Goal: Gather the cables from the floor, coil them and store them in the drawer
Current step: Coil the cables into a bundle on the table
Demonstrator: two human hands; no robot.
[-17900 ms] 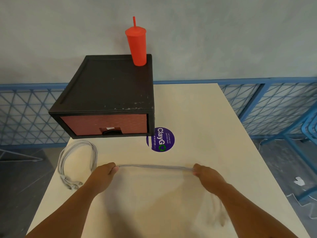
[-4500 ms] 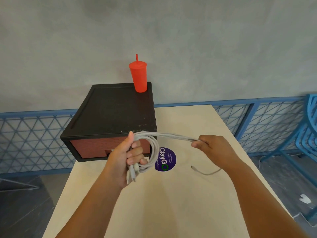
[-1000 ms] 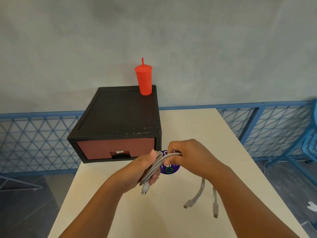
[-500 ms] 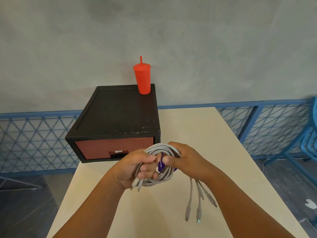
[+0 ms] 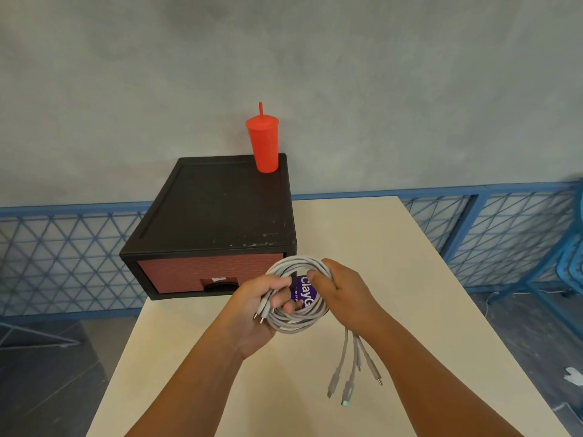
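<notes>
Both hands meet in the lower middle of the frame, above the pale bench (image 5: 372, 247), and hold the grey cables (image 5: 298, 323) between them as one round coil of several loops. The left hand (image 5: 255, 310) grips the coil's left side: its fingers (image 5: 280, 302) are curled round the bundled strands, and a few short plug ends stick out just below them. The right hand (image 5: 347, 291) grips the coil's right side, thumb on the near face and the other fingers wrapped behind, so the loops are pinched between them. Below the right hand, four loose cable ends (image 5: 347, 389) hang down towards the lower right of the frame, each ending in a plug and clear of the bench top.

Through the open middle of the coil shows a purple round sticker (image 5: 307, 294) with white lettering, stuck on the bench.

Behind the hands, at the centre left, a black cabinet (image 5: 217, 200) sits on the bench's far left part. Its red drawer (image 5: 195, 272) is closed, with a dark handle recess at the lower edge of the front. A red cup (image 5: 263, 146) with lid and straw stands upright on the cabinet's far right corner. A blue mesh fence (image 5: 63, 253) runs across behind the bench, under a grey wall (image 5: 378, 89).
</notes>
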